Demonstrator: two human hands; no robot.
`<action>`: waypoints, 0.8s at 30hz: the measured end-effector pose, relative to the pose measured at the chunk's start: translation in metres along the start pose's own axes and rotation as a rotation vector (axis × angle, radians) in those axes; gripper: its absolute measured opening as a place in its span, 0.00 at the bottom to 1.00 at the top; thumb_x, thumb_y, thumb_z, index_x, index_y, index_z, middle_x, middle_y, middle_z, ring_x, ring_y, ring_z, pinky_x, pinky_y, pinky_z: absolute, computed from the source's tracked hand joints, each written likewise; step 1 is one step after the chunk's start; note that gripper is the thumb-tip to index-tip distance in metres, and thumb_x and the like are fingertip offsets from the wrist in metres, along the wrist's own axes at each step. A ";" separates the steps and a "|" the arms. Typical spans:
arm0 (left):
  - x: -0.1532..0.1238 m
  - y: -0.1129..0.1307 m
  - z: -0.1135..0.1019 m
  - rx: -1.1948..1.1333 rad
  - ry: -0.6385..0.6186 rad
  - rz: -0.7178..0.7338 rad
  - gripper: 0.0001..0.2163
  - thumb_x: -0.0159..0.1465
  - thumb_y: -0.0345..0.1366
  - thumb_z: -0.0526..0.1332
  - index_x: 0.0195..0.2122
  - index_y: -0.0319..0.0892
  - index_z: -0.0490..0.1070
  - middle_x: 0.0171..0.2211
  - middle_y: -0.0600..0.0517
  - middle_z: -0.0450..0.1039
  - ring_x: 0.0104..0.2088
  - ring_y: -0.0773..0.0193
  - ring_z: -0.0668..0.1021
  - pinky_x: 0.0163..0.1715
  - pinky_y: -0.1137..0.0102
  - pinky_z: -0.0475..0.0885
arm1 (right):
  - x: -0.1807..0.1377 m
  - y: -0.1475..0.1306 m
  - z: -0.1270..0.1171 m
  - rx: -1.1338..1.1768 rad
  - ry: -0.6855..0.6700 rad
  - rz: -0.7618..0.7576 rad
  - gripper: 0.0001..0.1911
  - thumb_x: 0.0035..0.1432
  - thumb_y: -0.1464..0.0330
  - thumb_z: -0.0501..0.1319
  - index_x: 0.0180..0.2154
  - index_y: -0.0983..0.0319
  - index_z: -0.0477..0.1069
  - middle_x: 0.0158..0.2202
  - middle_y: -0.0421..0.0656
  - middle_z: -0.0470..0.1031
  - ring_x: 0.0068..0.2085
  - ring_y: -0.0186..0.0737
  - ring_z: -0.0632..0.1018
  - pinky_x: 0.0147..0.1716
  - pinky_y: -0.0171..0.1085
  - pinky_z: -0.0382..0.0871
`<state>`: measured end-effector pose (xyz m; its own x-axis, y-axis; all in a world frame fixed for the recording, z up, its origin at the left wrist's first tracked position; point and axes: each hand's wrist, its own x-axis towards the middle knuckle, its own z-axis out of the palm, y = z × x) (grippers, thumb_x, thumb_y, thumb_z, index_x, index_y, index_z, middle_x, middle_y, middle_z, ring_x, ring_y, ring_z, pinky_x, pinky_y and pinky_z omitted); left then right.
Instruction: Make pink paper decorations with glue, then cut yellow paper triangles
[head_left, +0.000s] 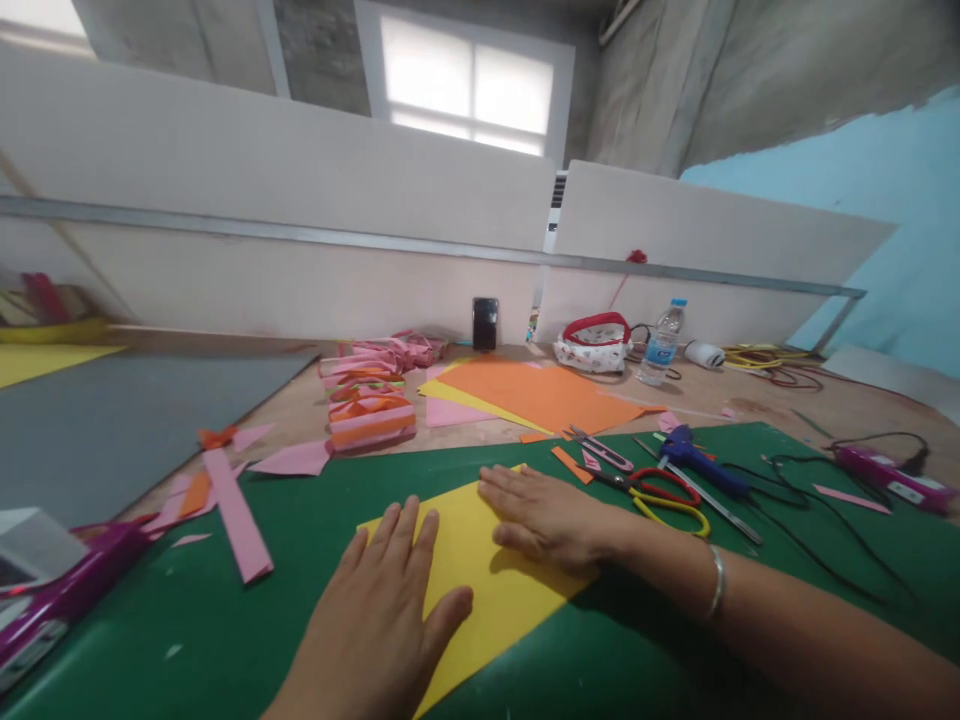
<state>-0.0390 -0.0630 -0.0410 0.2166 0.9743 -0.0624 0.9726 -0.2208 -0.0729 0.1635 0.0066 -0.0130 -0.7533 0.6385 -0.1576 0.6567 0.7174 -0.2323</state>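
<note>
A sheet of yellow paper (480, 600) lies on a green cutting mat (232, 640) in front of me. My left hand (382, 600) rests flat over the sheet's left side, fingers stretched out and thumb apart. Across the sheet's far right part lies my right hand (544, 515), palm down with its fingers extended and a bangle on the wrist. Neither hand grips anything. Just right of my right hand are scissors (664, 497) with red and yellow handles, and small pink-handled snips (600, 450) lie a little beyond.
A blue glue gun (701, 465) with a trailing cord lies at right. Orange paper (540, 390), folded pink and orange strips (371, 425), a phone (485, 323), a pouch (592, 345) and a water bottle (662, 345) stand behind. Purple power strips (896, 478) flank the mat.
</note>
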 end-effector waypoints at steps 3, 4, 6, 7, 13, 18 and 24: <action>-0.002 0.001 -0.004 -0.028 -0.010 -0.017 0.34 0.62 0.55 0.43 0.63 0.36 0.49 0.65 0.40 0.42 0.65 0.49 0.50 0.61 0.50 0.48 | -0.008 0.009 -0.004 -0.067 0.026 0.088 0.32 0.67 0.55 0.42 0.64 0.67 0.50 0.67 0.50 0.45 0.66 0.46 0.50 0.63 0.48 0.44; -0.002 0.001 -0.004 -0.034 -0.014 -0.021 0.34 0.62 0.55 0.43 0.63 0.36 0.49 0.65 0.41 0.42 0.65 0.49 0.50 0.61 0.50 0.48 | -0.008 0.011 -0.007 -0.087 0.042 0.108 0.31 0.67 0.55 0.44 0.63 0.68 0.53 0.66 0.53 0.49 0.66 0.48 0.52 0.62 0.48 0.45; -0.003 0.001 -0.003 -0.047 -0.017 -0.023 0.34 0.62 0.55 0.42 0.63 0.37 0.49 0.65 0.42 0.42 0.65 0.50 0.50 0.61 0.50 0.48 | -0.006 0.014 -0.013 -0.130 0.089 0.168 0.29 0.65 0.57 0.48 0.58 0.72 0.63 0.61 0.59 0.60 0.62 0.54 0.60 0.59 0.51 0.50; -0.003 0.001 -0.002 -0.065 -0.011 -0.024 0.34 0.62 0.55 0.42 0.63 0.37 0.49 0.65 0.42 0.42 0.65 0.50 0.50 0.61 0.50 0.48 | -0.003 0.015 -0.016 -0.148 0.117 0.202 0.26 0.64 0.59 0.50 0.53 0.73 0.68 0.56 0.63 0.66 0.59 0.57 0.65 0.57 0.52 0.54; 0.016 -0.002 -0.026 -0.172 0.110 -0.009 0.33 0.59 0.49 0.53 0.61 0.31 0.58 0.64 0.34 0.52 0.63 0.42 0.57 0.58 0.49 0.58 | 0.023 0.027 -0.025 -0.134 0.222 0.171 0.13 0.58 0.68 0.57 0.44 0.65 0.73 0.45 0.52 0.75 0.47 0.48 0.74 0.42 0.39 0.64; 0.047 -0.017 -0.081 -0.203 0.374 -0.074 0.17 0.64 0.45 0.47 0.39 0.40 0.70 0.37 0.43 0.77 0.39 0.51 0.78 0.36 0.61 0.69 | 0.032 0.040 -0.013 -0.095 0.243 0.156 0.08 0.54 0.70 0.60 0.37 0.64 0.75 0.37 0.46 0.76 0.40 0.42 0.75 0.37 0.37 0.64; 0.070 -0.050 -0.083 -0.345 0.563 -0.194 0.17 0.63 0.46 0.47 0.19 0.46 0.59 0.17 0.56 0.65 0.22 0.62 0.71 0.22 0.69 0.61 | 0.022 0.043 -0.010 -0.037 0.262 0.183 0.10 0.51 0.63 0.64 0.35 0.62 0.75 0.38 0.46 0.78 0.41 0.44 0.76 0.29 0.33 0.62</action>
<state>-0.0659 0.0202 0.0411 -0.0441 0.8903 0.4532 0.9492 -0.1041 0.2969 0.1756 0.0544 -0.0171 -0.5906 0.8047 0.0604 0.7852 0.5903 -0.1870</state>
